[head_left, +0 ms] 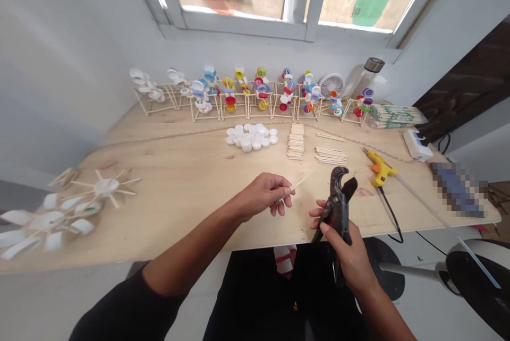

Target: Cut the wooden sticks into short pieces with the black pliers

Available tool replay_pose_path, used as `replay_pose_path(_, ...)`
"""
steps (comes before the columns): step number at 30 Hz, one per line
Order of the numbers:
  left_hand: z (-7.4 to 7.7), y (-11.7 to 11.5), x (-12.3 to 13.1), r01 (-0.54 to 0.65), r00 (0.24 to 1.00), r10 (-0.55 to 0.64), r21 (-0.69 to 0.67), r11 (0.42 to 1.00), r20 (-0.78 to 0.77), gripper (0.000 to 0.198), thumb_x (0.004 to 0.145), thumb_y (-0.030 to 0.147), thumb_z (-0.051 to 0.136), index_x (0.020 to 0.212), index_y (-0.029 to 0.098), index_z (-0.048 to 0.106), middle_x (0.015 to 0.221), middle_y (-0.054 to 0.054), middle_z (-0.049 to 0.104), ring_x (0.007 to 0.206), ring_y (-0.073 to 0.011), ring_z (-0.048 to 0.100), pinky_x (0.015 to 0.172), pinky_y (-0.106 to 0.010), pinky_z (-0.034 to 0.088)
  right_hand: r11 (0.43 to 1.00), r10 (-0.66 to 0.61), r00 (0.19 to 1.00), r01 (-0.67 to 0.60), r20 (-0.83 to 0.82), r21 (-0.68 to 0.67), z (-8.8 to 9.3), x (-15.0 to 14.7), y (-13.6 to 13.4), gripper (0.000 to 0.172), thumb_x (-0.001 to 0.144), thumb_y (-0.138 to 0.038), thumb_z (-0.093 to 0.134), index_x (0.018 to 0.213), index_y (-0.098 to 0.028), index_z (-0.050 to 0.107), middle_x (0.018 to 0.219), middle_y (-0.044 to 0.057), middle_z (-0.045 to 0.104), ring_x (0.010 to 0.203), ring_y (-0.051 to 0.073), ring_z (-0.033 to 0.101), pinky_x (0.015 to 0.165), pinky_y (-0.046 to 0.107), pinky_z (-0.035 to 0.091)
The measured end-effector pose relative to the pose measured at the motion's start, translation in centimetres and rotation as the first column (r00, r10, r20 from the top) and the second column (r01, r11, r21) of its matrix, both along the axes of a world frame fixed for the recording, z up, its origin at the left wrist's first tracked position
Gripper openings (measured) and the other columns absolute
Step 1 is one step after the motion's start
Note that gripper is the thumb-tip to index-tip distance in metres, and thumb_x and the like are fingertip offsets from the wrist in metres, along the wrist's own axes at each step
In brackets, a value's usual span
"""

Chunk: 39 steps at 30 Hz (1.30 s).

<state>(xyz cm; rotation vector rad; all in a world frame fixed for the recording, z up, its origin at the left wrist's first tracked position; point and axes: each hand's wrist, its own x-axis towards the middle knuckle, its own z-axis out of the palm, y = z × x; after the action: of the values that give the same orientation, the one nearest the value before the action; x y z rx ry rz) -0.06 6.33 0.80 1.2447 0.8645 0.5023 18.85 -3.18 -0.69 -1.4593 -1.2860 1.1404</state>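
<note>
Between the thumb and fingers of my left hand [274, 193] is a thin wooden stick [300, 180], its free end pointing up and to the right. My right hand [350, 256] grips black pipe cutters [339, 205] by the handles, with the curved jaw upward and the blade swung apart from it. Stick and cutters do not touch. Beyond my hands lie a stack of short cut sticks [295, 142], a group of longer sticks [330, 155] and a cluster of white bottle caps [251, 136].
Several small stick frames with coloured caps [261, 99] line the wall. A yellow glue gun [381, 167] with its cord lies right, near a white power strip [417, 144]. Stick-spoked wheels [105, 187] lie left. A bagged stick bundle [396, 115], small fan [331, 86] and bottle [368, 73] stand back right.
</note>
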Motion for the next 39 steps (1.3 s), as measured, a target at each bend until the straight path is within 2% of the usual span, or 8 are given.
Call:
replay_pose_path(4, 2.4, -0.3, -1.0, -0.042, 0.999, 0.041, 0.077, 0.996, 0.017, 0.024, 0.076, 0.035, 0.053, 0.078, 0.01, 0.054, 0.068, -0.004, 0.061, 0.049, -0.0078, 0.054, 0.042, -0.018, 0.038, 0.997, 0.076, 0.988, -0.073, 0.133, -0.026, 0.3, -0.2, -0.1, 0.021, 0.079, -0.029, 0.05, 0.096, -0.019, 0.055, 0.104, 0.007, 0.059, 0.094, 0.021, 0.055, 0.082, 0.033, 0.042)
replay_pose_path(8, 3.4, -0.8, -1.1, -0.026, 1.0, 0.029, 0.153, 0.988, -0.012, 0.023, 0.077, 0.033, 0.05, 0.077, 0.011, 0.054, 0.066, -0.002, 0.06, 0.048, -0.0074, 0.053, 0.042, -0.018, 0.038, 0.985, 0.169, 0.952, -0.156, 0.256, -0.071, 0.2, -0.7, -0.2, 0.018, 0.077, -0.026, 0.049, 0.093, -0.019, 0.055, 0.096, 0.005, 0.061, 0.09, 0.021, 0.056, 0.076, 0.03, 0.044)
replay_pose_path(10, 3.5, -1.0, -0.9, 0.01, 0.998, 0.002, 0.193, 0.981, -0.062, 0.021, 0.078, 0.032, 0.048, 0.075, 0.012, 0.054, 0.065, -0.002, 0.059, 0.047, -0.007, 0.052, 0.041, -0.017, 0.037, 0.982, 0.185, 0.933, -0.169, 0.307, -0.078, 0.2, -1.0, -0.3, 0.015, 0.076, -0.024, 0.049, 0.089, -0.019, 0.055, 0.091, 0.004, 0.062, 0.086, 0.02, 0.057, 0.075, 0.029, 0.044)
replay_pose_path(15, 3.2, -1.5, 0.0, 0.114, 0.977, -0.048, 0.317, 0.942, -0.207, 0.02, 0.08, 0.025, 0.042, 0.073, 0.013, 0.056, 0.062, 0.0, 0.058, 0.046, -0.0063, 0.051, 0.042, -0.016, 0.037, 0.98, 0.196, 0.917, -0.19, 0.347, -0.05, 0.4, -1.4, -0.4, 0.022, 0.075, -0.019, 0.048, 0.096, -0.019, 0.054, 0.08, 0.001, 0.061, 0.07, 0.016, 0.057, 0.066, 0.026, 0.044)
replay_pose_path(21, 3.3, -1.7, 0.5, 0.188, 0.939, -0.019, 0.466, 0.865, -0.343, 0.022, 0.08, 0.021, 0.039, 0.068, 0.014, 0.057, 0.059, 0.001, 0.058, 0.046, -0.0063, 0.05, 0.049, -0.017, 0.038, 0.982, 0.149, 0.887, -0.187, 0.438, 0.043, 0.3, -1.7, -0.5, 0.023, 0.074, -0.016, 0.047, 0.096, -0.019, 0.053, 0.082, 0.002, 0.06, 0.074, 0.017, 0.056, 0.064, 0.025, 0.043)
replay_pose_path(25, 3.5, -1.8, 0.3, 0.187, 0.939, 0.003, 0.517, 0.835, -0.344, 0.022, 0.08, 0.019, 0.038, 0.066, 0.015, 0.054, 0.055, 0.003, 0.054, 0.05, -0.0073, 0.051, 0.051, -0.017, 0.037, 0.98, 0.068, 0.848, -0.155, 0.526, 0.124, -0.4, -1.9, -0.6, 0.026, 0.074, -0.019, 0.047, 0.1, -0.017, 0.052, 0.09, 0.006, 0.061, 0.081, 0.02, 0.057, 0.065, 0.027, 0.043)
replay_pose_path(32, 3.8, -1.9, 0.0, 0.194, 0.944, -0.01, 0.531, 0.825, -0.329, 0.02, 0.079, 0.016, 0.038, 0.065, 0.016, 0.052, 0.055, 0.003, 0.052, 0.052, -0.0077, 0.049, 0.052, -0.017, 0.037, 0.961, -0.023, 0.811, -0.143, 0.585, 0.236, -1.0, -2.1, -0.4, 0.029, 0.074, -0.017, 0.046, 0.102, -0.018, 0.051, 0.086, 0.005, 0.061, 0.077, 0.02, 0.057, 0.068, 0.03, 0.043)
replay_pose_path(39, 3.7, -1.7, -0.1, 0.211, 0.941, -0.027, 0.525, 0.824, -0.337, 0.02, 0.08, 0.016, 0.037, 0.065, 0.016, 0.05, 0.055, 0.003, 0.051, 0.052, -0.0076, 0.048, 0.052, -0.017, 0.036, 0.968, -0.017, 0.805, -0.134, 0.593, 0.21, -1.2, -2.2, -0.2, 0.025, 0.072, -0.016, 0.047, 0.096, -0.019, 0.051, 0.079, 0.003, 0.06, 0.071, 0.02, 0.056, 0.063, 0.028, 0.041)
